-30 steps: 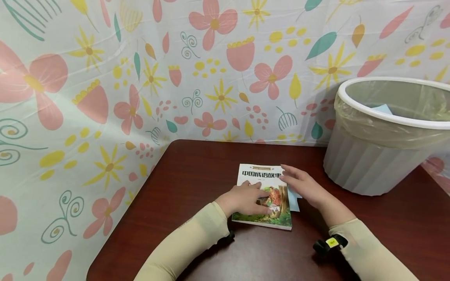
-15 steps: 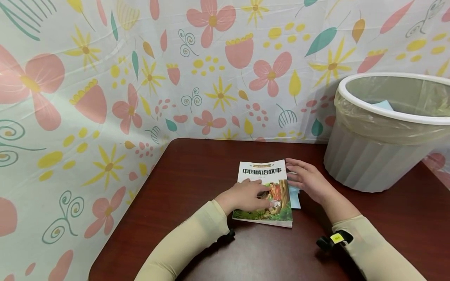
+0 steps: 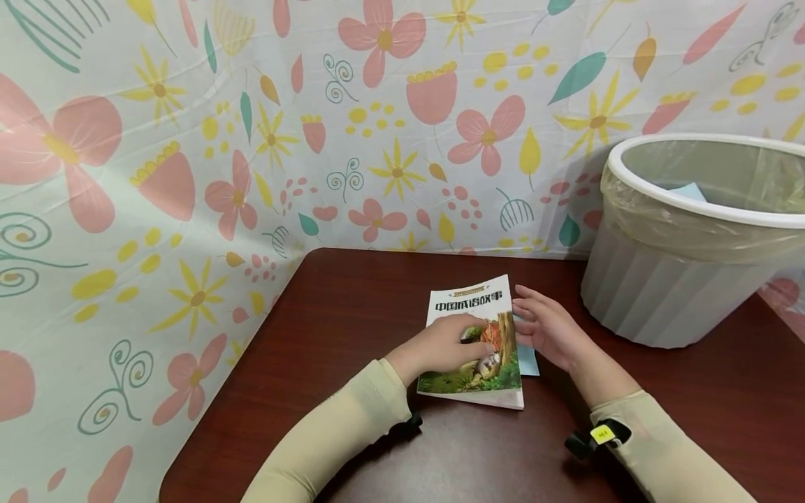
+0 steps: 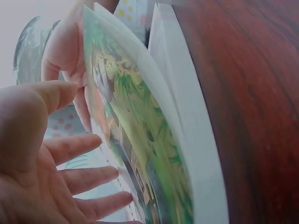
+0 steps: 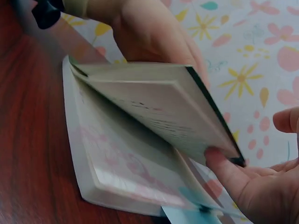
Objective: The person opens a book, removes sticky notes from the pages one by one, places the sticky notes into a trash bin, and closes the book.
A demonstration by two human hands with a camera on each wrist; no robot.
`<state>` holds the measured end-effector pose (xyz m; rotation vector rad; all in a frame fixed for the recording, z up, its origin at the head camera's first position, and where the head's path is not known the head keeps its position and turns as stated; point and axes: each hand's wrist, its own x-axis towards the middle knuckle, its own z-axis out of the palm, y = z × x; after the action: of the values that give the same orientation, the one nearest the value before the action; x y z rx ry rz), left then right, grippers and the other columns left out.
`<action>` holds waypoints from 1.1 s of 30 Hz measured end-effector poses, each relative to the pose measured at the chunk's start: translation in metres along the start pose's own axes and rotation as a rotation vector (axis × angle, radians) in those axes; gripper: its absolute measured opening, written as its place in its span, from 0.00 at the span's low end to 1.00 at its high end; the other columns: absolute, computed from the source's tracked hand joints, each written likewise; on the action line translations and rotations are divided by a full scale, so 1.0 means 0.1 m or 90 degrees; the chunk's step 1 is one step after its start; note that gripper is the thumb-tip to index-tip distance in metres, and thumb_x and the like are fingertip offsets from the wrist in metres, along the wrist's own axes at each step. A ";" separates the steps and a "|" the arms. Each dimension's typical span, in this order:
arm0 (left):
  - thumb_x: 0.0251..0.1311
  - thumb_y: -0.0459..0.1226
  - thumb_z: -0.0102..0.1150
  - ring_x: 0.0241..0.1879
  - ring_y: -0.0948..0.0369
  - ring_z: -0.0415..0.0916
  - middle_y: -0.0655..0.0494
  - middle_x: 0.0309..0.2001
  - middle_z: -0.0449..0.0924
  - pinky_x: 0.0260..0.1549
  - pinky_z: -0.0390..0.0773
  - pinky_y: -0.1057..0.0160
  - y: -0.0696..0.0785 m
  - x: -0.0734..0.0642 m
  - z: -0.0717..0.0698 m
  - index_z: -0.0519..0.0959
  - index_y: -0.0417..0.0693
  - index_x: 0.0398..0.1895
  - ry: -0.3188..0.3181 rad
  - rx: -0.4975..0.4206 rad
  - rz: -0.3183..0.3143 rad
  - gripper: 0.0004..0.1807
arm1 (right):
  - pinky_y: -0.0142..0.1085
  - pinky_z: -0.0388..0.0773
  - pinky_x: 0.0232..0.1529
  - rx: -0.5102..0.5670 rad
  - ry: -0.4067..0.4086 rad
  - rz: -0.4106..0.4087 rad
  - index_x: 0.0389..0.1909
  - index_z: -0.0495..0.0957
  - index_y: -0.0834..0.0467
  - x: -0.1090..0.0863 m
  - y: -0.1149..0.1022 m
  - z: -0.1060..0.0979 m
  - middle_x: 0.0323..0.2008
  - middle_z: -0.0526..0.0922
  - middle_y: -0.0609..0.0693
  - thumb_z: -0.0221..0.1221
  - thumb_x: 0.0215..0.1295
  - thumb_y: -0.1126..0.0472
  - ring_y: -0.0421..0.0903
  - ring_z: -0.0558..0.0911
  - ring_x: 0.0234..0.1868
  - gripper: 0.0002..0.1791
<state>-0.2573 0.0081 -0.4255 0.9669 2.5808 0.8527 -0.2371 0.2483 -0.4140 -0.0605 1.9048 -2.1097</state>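
Observation:
A paperback book (image 3: 465,381) lies on the table, with a white top, Chinese title and green illustrated cover. My left hand (image 3: 440,344) is over the cover; in the left wrist view its spread fingers (image 4: 88,179) touch or nearly touch it. At the book's right edge is my right hand (image 3: 552,332). The right wrist view shows one of its fingers (image 5: 224,170) under the raised cover and pages (image 5: 149,107), its thumb apart. The book stands partly open there. A light blue sheet of paper (image 3: 528,361) sticks out from the book's right side.
A grey bin (image 3: 654,286) with a white rim and clear liner stands at the right of the dark red wooden table (image 3: 352,314). Some blue paper (image 3: 690,192) shows inside it. Flower-patterned cloth (image 3: 390,126) hangs behind and to the left.
The right side of the book's cover and upper pages has risen. My right hand has shifted slightly to the right, off the cover's top corner. My left hand stays over the cover.

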 end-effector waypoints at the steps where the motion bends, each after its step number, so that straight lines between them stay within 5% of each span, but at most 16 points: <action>1: 0.72 0.64 0.50 0.76 0.61 0.64 0.65 0.74 0.69 0.72 0.69 0.53 0.00 -0.01 -0.01 0.67 0.65 0.76 0.001 -0.014 -0.003 0.34 | 0.36 0.85 0.51 0.000 -0.008 0.001 0.84 0.33 0.55 -0.01 -0.01 0.02 0.81 0.47 0.68 0.48 0.82 0.47 0.40 0.84 0.54 0.44; 9: 0.70 0.64 0.52 0.76 0.57 0.64 0.61 0.76 0.67 0.71 0.70 0.48 0.00 -0.01 -0.11 0.66 0.66 0.77 0.023 -0.098 -0.021 0.35 | 0.38 0.84 0.53 -0.069 -0.048 0.002 0.84 0.36 0.60 -0.07 -0.06 0.23 0.82 0.48 0.67 0.44 0.82 0.42 0.40 0.82 0.58 0.44; 15: 0.71 0.63 0.52 0.72 0.52 0.70 0.58 0.77 0.67 0.62 0.78 0.50 -0.03 -0.05 -0.18 0.64 0.69 0.78 0.036 -0.191 -0.041 0.35 | 0.48 0.81 0.59 -0.115 -0.087 -0.001 0.85 0.33 0.52 -0.10 -0.04 0.41 0.83 0.42 0.65 0.38 0.82 0.37 0.65 0.69 0.74 0.43; 19: 0.73 0.61 0.52 0.72 0.54 0.70 0.61 0.78 0.63 0.62 0.79 0.51 -0.05 -0.08 -0.24 0.62 0.72 0.78 0.046 -0.292 -0.046 0.33 | 0.54 0.80 0.62 -0.159 -0.125 -0.025 0.84 0.31 0.48 -0.12 -0.03 0.54 0.83 0.40 0.66 0.31 0.83 0.35 0.73 0.61 0.76 0.40; 23: 0.74 0.59 0.51 0.75 0.55 0.66 0.61 0.78 0.64 0.68 0.73 0.45 -0.10 -0.09 -0.31 0.63 0.70 0.78 0.051 -0.373 -0.048 0.31 | 0.56 0.81 0.60 -0.220 -0.137 -0.062 0.84 0.31 0.47 -0.13 -0.03 0.63 0.82 0.40 0.67 0.29 0.84 0.38 0.74 0.62 0.75 0.37; 29: 0.76 0.58 0.49 0.75 0.48 0.65 0.57 0.76 0.66 0.57 0.78 0.37 -0.16 -0.11 -0.39 0.64 0.66 0.79 0.055 -0.500 -0.082 0.31 | 0.60 0.79 0.60 -0.304 -0.136 -0.136 0.85 0.35 0.48 -0.07 -0.02 0.75 0.84 0.42 0.61 0.34 0.85 0.43 0.71 0.65 0.75 0.35; 33: 0.78 0.55 0.48 0.71 0.49 0.71 0.54 0.72 0.71 0.53 0.82 0.41 -0.19 -0.14 -0.46 0.65 0.63 0.78 0.076 -0.600 -0.101 0.29 | 0.63 0.71 0.68 -0.378 -0.112 -0.167 0.84 0.40 0.43 0.00 -0.02 0.87 0.84 0.46 0.52 0.37 0.83 0.39 0.63 0.59 0.80 0.36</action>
<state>-0.2763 -0.0327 -0.4002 0.4177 1.8827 1.8417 -0.2174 0.1649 -0.4014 -0.6278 2.4401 -1.5305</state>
